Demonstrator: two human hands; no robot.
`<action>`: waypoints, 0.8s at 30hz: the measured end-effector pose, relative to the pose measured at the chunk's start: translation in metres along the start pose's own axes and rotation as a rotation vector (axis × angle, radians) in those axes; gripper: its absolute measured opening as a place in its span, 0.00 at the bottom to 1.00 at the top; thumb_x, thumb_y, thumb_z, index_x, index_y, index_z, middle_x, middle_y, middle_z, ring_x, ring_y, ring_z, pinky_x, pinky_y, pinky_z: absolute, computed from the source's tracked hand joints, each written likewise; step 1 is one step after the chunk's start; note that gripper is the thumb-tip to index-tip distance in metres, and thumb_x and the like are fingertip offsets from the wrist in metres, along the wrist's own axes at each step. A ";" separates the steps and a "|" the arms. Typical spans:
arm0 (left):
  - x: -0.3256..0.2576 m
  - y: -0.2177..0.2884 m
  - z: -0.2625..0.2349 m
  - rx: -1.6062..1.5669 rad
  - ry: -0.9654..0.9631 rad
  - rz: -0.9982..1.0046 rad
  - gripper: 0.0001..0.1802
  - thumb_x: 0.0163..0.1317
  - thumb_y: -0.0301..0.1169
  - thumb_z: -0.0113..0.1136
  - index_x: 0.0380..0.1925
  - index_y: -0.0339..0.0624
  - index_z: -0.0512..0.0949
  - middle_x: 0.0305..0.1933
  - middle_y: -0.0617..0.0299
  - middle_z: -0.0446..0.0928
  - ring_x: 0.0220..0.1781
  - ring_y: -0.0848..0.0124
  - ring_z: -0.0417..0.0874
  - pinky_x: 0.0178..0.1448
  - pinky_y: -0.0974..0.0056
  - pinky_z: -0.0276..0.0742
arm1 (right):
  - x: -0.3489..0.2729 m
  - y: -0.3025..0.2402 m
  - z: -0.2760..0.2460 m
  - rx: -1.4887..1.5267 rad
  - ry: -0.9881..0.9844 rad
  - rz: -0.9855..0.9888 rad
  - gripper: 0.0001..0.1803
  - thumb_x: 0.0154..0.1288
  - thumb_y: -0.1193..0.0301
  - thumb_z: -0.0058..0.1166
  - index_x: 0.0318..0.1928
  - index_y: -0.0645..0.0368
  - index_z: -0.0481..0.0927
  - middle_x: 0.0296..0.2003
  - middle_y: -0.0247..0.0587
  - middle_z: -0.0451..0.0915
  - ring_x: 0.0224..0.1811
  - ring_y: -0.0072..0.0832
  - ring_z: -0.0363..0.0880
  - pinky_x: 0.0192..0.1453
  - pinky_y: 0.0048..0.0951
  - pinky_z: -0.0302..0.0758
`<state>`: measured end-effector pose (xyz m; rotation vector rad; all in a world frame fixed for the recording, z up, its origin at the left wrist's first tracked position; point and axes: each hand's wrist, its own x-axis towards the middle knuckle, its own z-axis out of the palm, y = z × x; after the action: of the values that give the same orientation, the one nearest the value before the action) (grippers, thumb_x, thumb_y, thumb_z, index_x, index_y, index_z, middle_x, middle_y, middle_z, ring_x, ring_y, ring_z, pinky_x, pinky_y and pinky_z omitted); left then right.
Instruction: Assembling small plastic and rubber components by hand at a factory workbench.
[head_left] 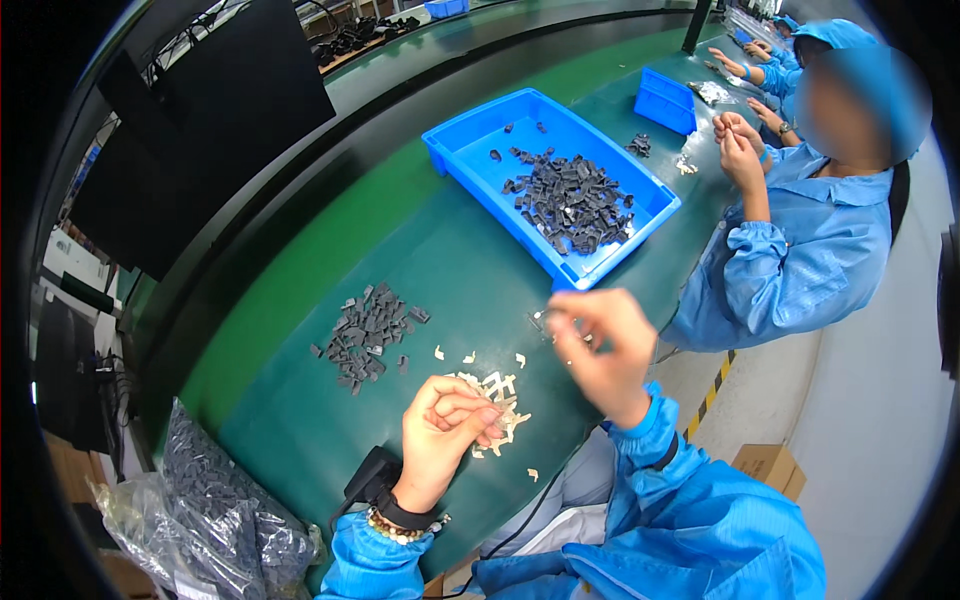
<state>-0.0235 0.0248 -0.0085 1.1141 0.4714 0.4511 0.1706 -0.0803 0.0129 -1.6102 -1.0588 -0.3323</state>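
green tabletop point(275, 415), cream pieces point(498, 385) beneath pinched left hand point(438, 438); right hand point(618, 350) blurred, grip unclear

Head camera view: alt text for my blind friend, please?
A person's left hand is over small cream pieces on a green table, right hand blurred beside it; beyond, a heap of dark pieces and a blue tray holding more; at right, a co-worker in blue.

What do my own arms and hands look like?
The left hand and right hand are ungloved. A black strap and beaded bracelet circle the left wrist. The sleeves are shiny blue, the right one crossed by a dark band.
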 end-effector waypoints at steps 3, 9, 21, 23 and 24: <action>0.001 0.000 0.003 -0.002 -0.003 -0.012 0.13 0.65 0.17 0.63 0.44 0.38 0.70 0.36 0.53 0.85 0.33 0.70 0.87 0.34 0.70 0.82 | 0.037 0.015 -0.015 -0.136 0.158 0.048 0.14 0.55 0.79 0.67 0.44 0.56 0.86 0.33 0.31 0.84 0.26 0.22 0.71 0.27 0.24 0.65; 0.000 -0.002 0.001 0.007 -0.050 -0.016 0.14 0.65 0.17 0.64 0.48 0.36 0.71 0.38 0.54 0.84 0.37 0.70 0.88 0.38 0.70 0.83 | 0.022 0.019 -0.022 -0.072 0.021 0.076 0.12 0.59 0.82 0.64 0.44 0.60 0.85 0.40 0.37 0.82 0.27 0.20 0.72 0.29 0.23 0.69; -0.001 -0.005 0.000 0.049 -0.050 -0.050 0.12 0.64 0.16 0.64 0.45 0.34 0.74 0.40 0.56 0.84 0.39 0.73 0.87 0.43 0.71 0.85 | -0.002 0.018 -0.059 -0.332 -0.621 0.266 0.15 0.59 0.65 0.69 0.44 0.53 0.81 0.39 0.37 0.74 0.40 0.38 0.81 0.41 0.38 0.78; -0.001 -0.006 0.000 0.046 -0.053 -0.049 0.12 0.64 0.16 0.64 0.45 0.34 0.74 0.40 0.55 0.84 0.39 0.73 0.87 0.43 0.71 0.85 | -0.002 0.018 -0.061 -0.330 -0.630 0.243 0.16 0.59 0.64 0.69 0.44 0.53 0.80 0.41 0.37 0.74 0.40 0.38 0.81 0.41 0.38 0.78; -0.001 -0.005 0.001 0.046 -0.058 -0.048 0.12 0.64 0.16 0.64 0.45 0.34 0.74 0.41 0.55 0.84 0.40 0.73 0.87 0.43 0.71 0.84 | -0.002 0.018 -0.061 -0.329 -0.630 0.244 0.16 0.59 0.64 0.69 0.44 0.53 0.80 0.41 0.37 0.74 0.40 0.38 0.81 0.41 0.38 0.78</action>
<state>-0.0230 0.0219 -0.0130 1.1545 0.4583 0.3669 0.2023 -0.1351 0.0200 -2.1940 -1.2962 0.1957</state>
